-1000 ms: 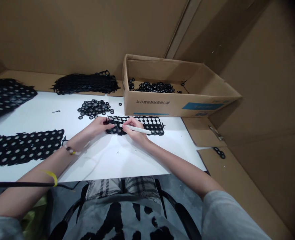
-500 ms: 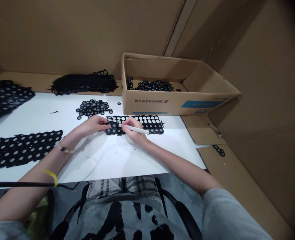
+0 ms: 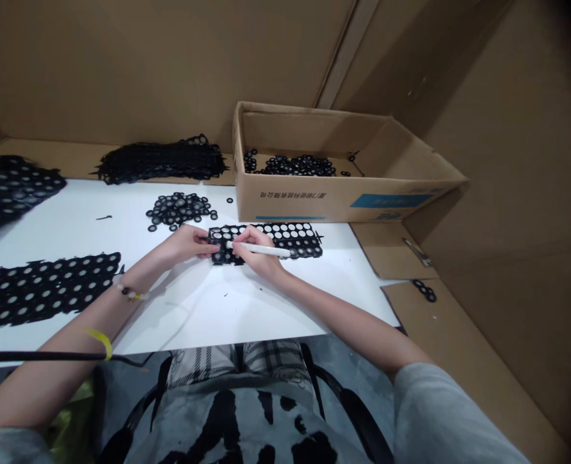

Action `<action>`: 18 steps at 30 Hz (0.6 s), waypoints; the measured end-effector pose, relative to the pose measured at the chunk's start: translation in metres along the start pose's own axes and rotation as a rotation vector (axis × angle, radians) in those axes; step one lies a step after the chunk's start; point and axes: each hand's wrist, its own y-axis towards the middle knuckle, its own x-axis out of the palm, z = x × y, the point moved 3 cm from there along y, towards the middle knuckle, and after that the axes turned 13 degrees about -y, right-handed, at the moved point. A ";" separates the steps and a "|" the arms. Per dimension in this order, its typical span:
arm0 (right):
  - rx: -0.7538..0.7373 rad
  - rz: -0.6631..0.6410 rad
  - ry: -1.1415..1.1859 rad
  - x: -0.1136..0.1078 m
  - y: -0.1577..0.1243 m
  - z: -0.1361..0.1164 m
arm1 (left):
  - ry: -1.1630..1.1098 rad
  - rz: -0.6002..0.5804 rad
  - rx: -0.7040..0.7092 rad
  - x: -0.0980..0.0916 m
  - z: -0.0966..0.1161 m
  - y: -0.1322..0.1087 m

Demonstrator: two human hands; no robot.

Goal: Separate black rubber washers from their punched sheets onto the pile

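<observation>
While R hand [image 3: 257, 252] grips white pen [image 3: 259, 249], L hand [image 3: 185, 243] pins black sheet [image 3: 290, 240], well off table edge [image 3: 247, 338].

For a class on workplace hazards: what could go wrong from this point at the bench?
The left hand sits just below the pile of loose black rings, so a slip could scatter them. The white pen-shaped tool in the right hand lies across the black perforated sheet and might snag it.

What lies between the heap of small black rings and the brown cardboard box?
One loose black ring, on the white sheet, in the head view.
</observation>
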 end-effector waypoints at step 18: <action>-0.027 0.025 -0.079 0.005 0.001 -0.001 | -0.165 -0.037 0.038 0.002 -0.006 0.001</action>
